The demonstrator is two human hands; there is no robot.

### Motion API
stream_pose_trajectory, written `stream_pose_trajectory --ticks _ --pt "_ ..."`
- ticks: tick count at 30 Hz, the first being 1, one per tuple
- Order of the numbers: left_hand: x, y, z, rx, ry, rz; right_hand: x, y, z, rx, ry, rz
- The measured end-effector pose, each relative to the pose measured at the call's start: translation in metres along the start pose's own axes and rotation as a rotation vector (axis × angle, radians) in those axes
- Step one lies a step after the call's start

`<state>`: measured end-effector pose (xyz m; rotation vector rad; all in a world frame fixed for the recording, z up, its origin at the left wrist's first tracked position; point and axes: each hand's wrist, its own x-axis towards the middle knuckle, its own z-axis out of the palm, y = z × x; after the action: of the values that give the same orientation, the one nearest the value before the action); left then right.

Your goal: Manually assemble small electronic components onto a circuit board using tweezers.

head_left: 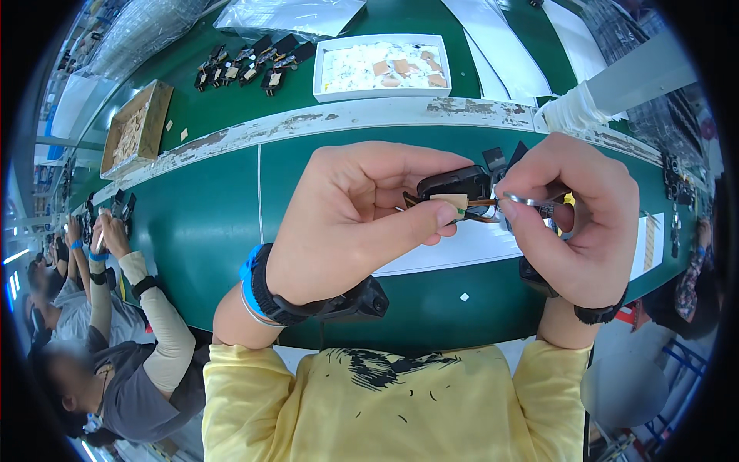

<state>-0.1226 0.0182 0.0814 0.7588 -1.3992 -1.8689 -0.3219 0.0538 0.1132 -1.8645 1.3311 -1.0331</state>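
My left hand (339, 223) is closed around a small black electronic assembly (454, 182), thumb in front and fingers behind. A tan pad (449, 202) sits on the assembly beside the thumb tip, and thin brown wires or flex strips run toward the right. My right hand (581, 219) pinches a small silvery metal part (522, 200) at the end of these wires; its exact kind is hard to make out. Dark flat tabs (495, 159) stick up behind, between both hands. Below them a white sheet (446, 256) lies on the green table (208, 200).
A white box (381, 93) of paper scraps stands beyond the worn ledge (308, 121), beside several similar black assemblies (246, 68). Farther left is a cardboard box (158, 123) of tan pieces. A wrapped post (573, 108) rises at right. Co-workers (127, 369) sit at left.
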Motion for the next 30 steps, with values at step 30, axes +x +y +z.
stream_pose_trajectory --ticks 30 --pt "-0.006 -0.004 0.007 0.039 0.031 0.079 0.001 0.004 0.017 -0.107 0.101 -0.037"
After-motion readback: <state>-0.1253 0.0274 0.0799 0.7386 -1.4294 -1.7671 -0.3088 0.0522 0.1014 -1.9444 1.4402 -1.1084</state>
